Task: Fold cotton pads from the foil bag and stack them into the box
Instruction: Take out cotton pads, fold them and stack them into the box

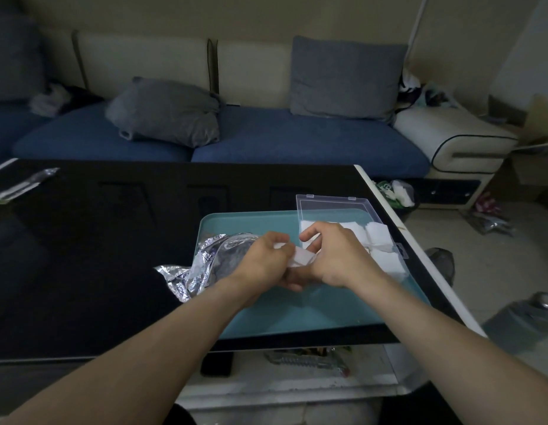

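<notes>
The dark glossy bench [98, 256] carries everything, and the work is kept at its near right corner, within easy reach of both arms. On it a teal tray [312, 311] is laid beneath the two hands, presumably so that pads and loose fibres are kept off the black surface.

The crumpled foil bag [205, 262] is left lying just to the outer side of the left hand [263, 259], half on the tray and half on the bench, with its mouth apparently turned toward that hand so that the next pad can be drawn out without reaching.

The clear box [334, 207] is set beyond and to the outer side of the right hand [337, 256], lid thrown back, so that a finished pad need only be carried a short way. Folded white pads [378, 237] are already ranged in it, in what looks like several stacks; the near ones are partly hidden by the right hand.

Between the hands one cotton pad [303, 258] is held clear of the tray. It is pinched by the curled fingers of the left hand on one end and by the thumb and fingers of the right on the other, a two-handed hold suited to creasing it. The fold is judged to be in progress, though in the dim light it cannot be told whether the pad is already doubled.
</notes>
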Available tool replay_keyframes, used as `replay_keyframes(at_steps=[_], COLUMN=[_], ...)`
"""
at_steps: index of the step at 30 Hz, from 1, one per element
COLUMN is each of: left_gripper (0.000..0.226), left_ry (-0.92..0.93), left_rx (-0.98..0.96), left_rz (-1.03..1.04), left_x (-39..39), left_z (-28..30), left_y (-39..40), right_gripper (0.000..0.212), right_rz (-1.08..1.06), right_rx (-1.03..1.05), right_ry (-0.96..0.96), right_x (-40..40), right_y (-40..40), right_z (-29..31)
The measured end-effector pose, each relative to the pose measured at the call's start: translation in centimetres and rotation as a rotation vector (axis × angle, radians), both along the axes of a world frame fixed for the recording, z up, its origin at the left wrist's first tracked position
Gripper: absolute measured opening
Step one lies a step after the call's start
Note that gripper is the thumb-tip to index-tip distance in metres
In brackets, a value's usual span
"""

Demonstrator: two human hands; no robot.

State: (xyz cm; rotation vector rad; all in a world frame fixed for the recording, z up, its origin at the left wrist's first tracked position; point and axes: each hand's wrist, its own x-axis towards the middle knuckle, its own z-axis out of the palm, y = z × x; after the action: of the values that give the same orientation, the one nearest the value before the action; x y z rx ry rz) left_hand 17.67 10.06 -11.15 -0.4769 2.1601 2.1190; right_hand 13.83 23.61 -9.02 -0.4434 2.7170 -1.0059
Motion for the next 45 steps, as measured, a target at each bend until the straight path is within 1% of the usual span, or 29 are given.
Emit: replay_keyframes(at_steps=[2, 5, 7, 8, 9, 11, 13, 14, 15, 18, 20, 22, 24, 25, 27, 29, 30, 31, 32, 33, 34, 36, 37, 38, 39, 41, 42, 43, 45], left_gripper=[0.017, 0.028, 0.035, 0.042, 0.048, 0.058, 0.061, 0.062, 0.064, 0.071, 0.075, 0.074, 0.069, 0.072, 0.077, 0.06, 0.05, 0.042, 0.036, 0.031, 0.023, 0.011, 0.01, 0.01, 0.011, 0.012, 0.01, 0.008, 0.009], left_ry=[0.012, 0.028, 0.064, 0.091, 0.115, 0.15, 0.171, 0.185, 0.203, 0.251, 0.278, 0.292, 0.282, 0.263, 0.191, 0.102, 0.057, 0.031, 0.026, 0.026, 0.023, -0.009, -0.039, -0.071, -0.108, -0.16, -0.164, -0.155, -0.121], left_rx=[-0.013, -0.045, -0.073, -0.083, -0.083, -0.069, -0.052, -0.072, -0.113, -0.191, -0.14, -0.003, 0.147, 0.201, 0.233, 0.24, 0.265, 0.309, 0.355, 0.408, 0.44, 0.408, 0.371, 0.332, 0.287, 0.216, 0.216, 0.244, 0.34], left_rz=[0.02, 0.071, 0.1, 0.112, 0.116, 0.109, 0.085, 0.059, 0.025, -0.065, -0.086, -0.056, 0.025, 0.058, 0.014, -0.058, -0.045, -0.022, 0.001, 0.026, 0.056, 0.094, 0.067, -0.003, -0.102, -0.304, -0.358, -0.382, -0.363], left_x=[0.0, -0.1, -0.1, -0.2, -0.3, -0.4, -0.4, -0.3, -0.1, 0.2, 0.3, 0.3, -0.1, -0.2, -0.4, -0.1, 0.0, -0.1, -0.1, -0.2, -0.2, -0.1, 0.1, 0.4, 0.8, 1.5, 1.8, 1.9, 1.9], left_z=[0.0, -0.2, -0.3, -0.4, -0.5, -0.5, -0.3, -0.1, 0.1, 0.7, 1.0, 1.5, 1.7, 1.8, 2.2, 2.2, 2.1, 2.0, 1.9, 1.9, 2.0, 2.3, 2.6, 2.9, 3.1, 3.5, 3.6, 3.7, 3.8], left_y=[0.0, 0.0, -0.1, -0.3, -0.4, -0.7, -1.0, -1.2, -1.3, -1.9, -2.1, -2.2, -2.4, -2.5, -2.3, -1.7, -1.4, -1.2, -1.1, -1.1, -1.2, -1.7, -1.9, -2.0, -2.2, -2.4, -2.5, -2.5, -2.4], right_gripper=[0.073, 0.071, 0.076, 0.076, 0.073, 0.056, 0.037, 0.03, 0.027, 0.03, 0.037, 0.043, 0.038, 0.034, 0.024, 0.013, 0.012, 0.016, 0.026, 0.041, 0.06, 0.101, 0.116, 0.126, 0.132, 0.131, 0.124, 0.114, 0.091], right_rz=[-0.022, -0.039, -0.019, -0.021, -0.029, -0.055, -0.087, -0.101, -0.115, -0.152, -0.15, -0.188, -0.248, -0.265, -0.278, -0.266, -0.251, -0.228, -0.208, -0.189, -0.165, -0.065, 0.015, 0.11, 0.212, 0.37, 0.407, 0.423, 0.425], right_rx=[-0.021, -0.06, -0.126, -0.195, -0.28, -0.46, -0.607, -0.659, -0.703, -0.83, -0.934, -1.063, -1.207, -1.259, -1.306, -1.256, -1.179, -1.076, -0.958, -0.814, -0.636, -0.291, -0.187, -0.129, -0.093, -0.055, -0.058, -0.079, -0.153], right_ry=[-0.011, -0.066, -0.16, -0.224, -0.286, -0.402, -0.513, -0.565, -0.614, -0.738, -0.818, -0.906, -0.963, -0.973, -0.968, -0.927, -0.875, -0.799, -0.703, -0.581, -0.424, -0.083, 0.038, 0.116, 0.157, 0.169, 0.159, 0.158, 0.184], right_x=[0.1, 0.1, 0.1, 0.0, 0.0, 0.1, 0.4, 0.5, 0.5, 0.4, 0.4, 0.6, 0.7, 0.9, 1.3, 2.0, 2.3, 2.5, 2.6, 2.6, 2.5, 2.3, 2.2, 2.0, 1.8, 1.3, 1.1, 0.9, 0.8], right_y=[-0.1, -0.2, -0.1, 0.2, 0.4, 0.9, 1.2, 1.3, 1.3, 1.3, 1.1, 0.8, 0.4, 0.1, -0.7, -1.6, -1.9, -2.2, -2.3, -2.2, -1.9, -1.3, -1.1, -1.0, -1.0, -1.0, -1.2, -1.2, -1.4], right_z=[0.0, -0.1, -0.1, -0.2, -0.3, -0.3, -0.3, -0.4, -0.4, -0.6, -0.7, -0.7, -0.7, -0.5, -0.2, 0.0, 0.0, 0.1, 0.2, 0.2, 0.2, 0.5, 0.7, 0.9, 0.9, 1.0, 0.9, 1.0, 1.1])
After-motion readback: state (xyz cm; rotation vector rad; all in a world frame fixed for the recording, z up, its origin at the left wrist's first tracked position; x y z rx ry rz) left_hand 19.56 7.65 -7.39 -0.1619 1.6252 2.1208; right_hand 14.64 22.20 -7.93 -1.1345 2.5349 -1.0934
